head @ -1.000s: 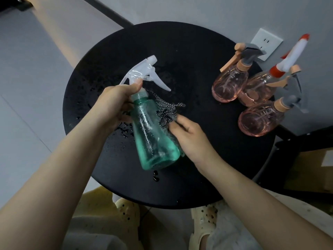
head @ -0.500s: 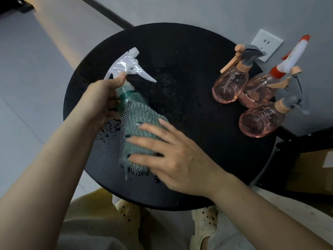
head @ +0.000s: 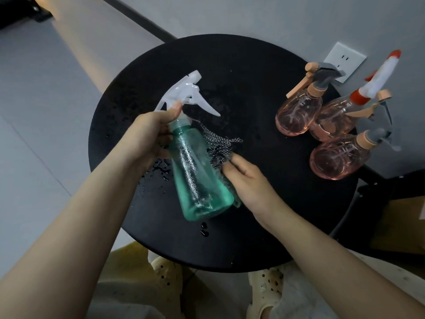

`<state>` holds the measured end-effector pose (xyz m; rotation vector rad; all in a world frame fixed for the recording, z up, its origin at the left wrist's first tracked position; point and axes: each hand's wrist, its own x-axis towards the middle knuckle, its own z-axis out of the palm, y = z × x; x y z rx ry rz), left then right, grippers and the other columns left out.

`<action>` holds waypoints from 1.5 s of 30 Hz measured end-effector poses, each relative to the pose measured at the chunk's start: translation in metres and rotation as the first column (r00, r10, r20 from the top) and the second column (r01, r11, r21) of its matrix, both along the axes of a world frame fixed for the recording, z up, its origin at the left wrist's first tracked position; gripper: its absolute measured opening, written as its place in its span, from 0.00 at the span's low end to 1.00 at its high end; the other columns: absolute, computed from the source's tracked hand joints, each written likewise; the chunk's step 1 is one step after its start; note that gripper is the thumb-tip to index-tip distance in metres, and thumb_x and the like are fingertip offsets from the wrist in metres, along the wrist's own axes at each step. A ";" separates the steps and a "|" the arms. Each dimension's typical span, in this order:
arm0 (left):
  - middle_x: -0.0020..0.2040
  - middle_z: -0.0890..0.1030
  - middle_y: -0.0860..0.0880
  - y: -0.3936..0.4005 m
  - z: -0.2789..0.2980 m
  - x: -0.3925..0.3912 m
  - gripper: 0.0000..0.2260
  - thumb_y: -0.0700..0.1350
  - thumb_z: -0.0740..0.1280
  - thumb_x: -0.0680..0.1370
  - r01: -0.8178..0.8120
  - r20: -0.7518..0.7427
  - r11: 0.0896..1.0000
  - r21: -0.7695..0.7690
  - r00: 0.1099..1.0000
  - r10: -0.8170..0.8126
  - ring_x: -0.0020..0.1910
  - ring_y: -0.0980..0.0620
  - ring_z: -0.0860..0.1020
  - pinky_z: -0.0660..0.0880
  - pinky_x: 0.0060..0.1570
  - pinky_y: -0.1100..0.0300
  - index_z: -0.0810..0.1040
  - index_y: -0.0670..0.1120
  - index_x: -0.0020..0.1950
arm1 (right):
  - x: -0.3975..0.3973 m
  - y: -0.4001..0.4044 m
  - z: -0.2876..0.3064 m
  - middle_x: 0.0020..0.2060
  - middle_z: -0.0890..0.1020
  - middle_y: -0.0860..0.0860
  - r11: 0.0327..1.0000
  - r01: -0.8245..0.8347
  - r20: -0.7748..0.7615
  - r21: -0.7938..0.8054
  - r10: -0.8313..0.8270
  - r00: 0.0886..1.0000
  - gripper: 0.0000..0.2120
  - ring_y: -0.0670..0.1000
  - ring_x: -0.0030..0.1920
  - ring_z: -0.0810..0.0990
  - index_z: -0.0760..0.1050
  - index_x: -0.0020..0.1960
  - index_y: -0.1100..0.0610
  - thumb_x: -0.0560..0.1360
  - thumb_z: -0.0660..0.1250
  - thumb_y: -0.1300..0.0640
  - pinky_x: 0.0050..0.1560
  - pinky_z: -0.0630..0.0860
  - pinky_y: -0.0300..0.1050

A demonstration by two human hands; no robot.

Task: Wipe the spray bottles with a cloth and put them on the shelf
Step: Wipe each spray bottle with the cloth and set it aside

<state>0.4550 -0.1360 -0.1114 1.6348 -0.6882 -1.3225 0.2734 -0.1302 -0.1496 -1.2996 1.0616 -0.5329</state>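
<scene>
My left hand [head: 150,132] grips the neck of a teal spray bottle [head: 197,178] with a clear white trigger head, holding it tilted above the round black table [head: 264,215]. Against the bottle's right side my right hand [head: 247,178] holds a dark mesh cloth [head: 218,146]; most of the cloth is tucked behind the bottle. Three pink spray bottles stand together at the table's right: one at the back [head: 299,113], one with a red and white nozzle [head: 335,120], one nearer to me [head: 340,157].
Water drops [head: 158,173] lie on the table under the teal bottle and near its front edge. A white wall socket [head: 345,61] is behind the pink bottles. A dark piece of furniture [head: 395,210] stands at the right. My feet are below the table.
The cloth was spread over the bottle's front under my flat right hand; now it is bunched at the bottle's right side and the bottle's front is bare. The bottle has shifted right.
</scene>
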 end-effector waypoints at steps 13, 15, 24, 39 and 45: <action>0.43 0.84 0.48 0.001 0.005 0.004 0.14 0.57 0.65 0.75 0.090 0.009 0.994 -0.062 0.996 -0.090 0.43 0.51 0.82 0.77 0.41 0.60 0.82 0.48 0.48 | -0.006 -0.005 0.006 0.46 0.84 0.54 0.683 -0.050 0.258 0.728 -0.207 0.944 0.16 0.54 0.46 0.83 0.85 0.42 0.54 0.76 0.59 0.50 0.53 0.77 0.57; 0.46 0.85 0.46 0.002 0.004 0.005 0.13 0.56 0.67 0.74 0.075 0.091 0.994 -0.075 0.993 -0.068 0.44 0.50 0.82 0.77 0.39 0.62 0.83 0.48 0.49 | -0.007 -0.007 0.005 0.45 0.84 0.53 0.723 -0.015 0.240 0.691 -0.210 0.948 0.16 0.53 0.45 0.83 0.83 0.46 0.54 0.78 0.58 0.51 0.53 0.77 0.55; 0.34 0.79 0.48 0.002 -0.002 -0.009 0.08 0.50 0.67 0.75 0.088 0.038 0.996 -0.031 0.996 -0.087 0.30 0.53 0.77 0.74 0.27 0.65 0.80 0.47 0.39 | -0.001 -0.007 0.009 0.44 0.83 0.43 0.995 0.066 0.168 -0.074 -0.053 0.984 0.10 0.41 0.45 0.80 0.79 0.49 0.47 0.78 0.61 0.59 0.46 0.75 0.34; 0.39 0.78 0.45 0.000 -0.003 -0.002 0.07 0.47 0.63 0.75 0.016 0.027 0.999 0.039 0.999 -0.017 0.41 0.45 0.73 0.67 0.47 0.51 0.79 0.46 0.43 | -0.007 0.017 0.015 0.65 0.74 0.49 0.088 -0.653 -0.589 -0.752 0.355 0.726 0.15 0.57 0.73 0.61 0.77 0.61 0.52 0.75 0.63 0.55 0.72 0.55 0.61; 0.35 0.77 0.51 0.000 -0.002 -0.007 0.08 0.47 0.60 0.77 0.042 0.021 0.998 0.056 0.999 -0.043 0.28 0.56 0.72 0.66 0.32 0.61 0.77 0.48 0.41 | -0.011 0.006 0.013 0.69 0.71 0.50 0.271 -0.591 -0.520 -0.760 0.292 0.803 0.17 0.53 0.74 0.59 0.75 0.64 0.52 0.76 0.61 0.54 0.72 0.60 0.54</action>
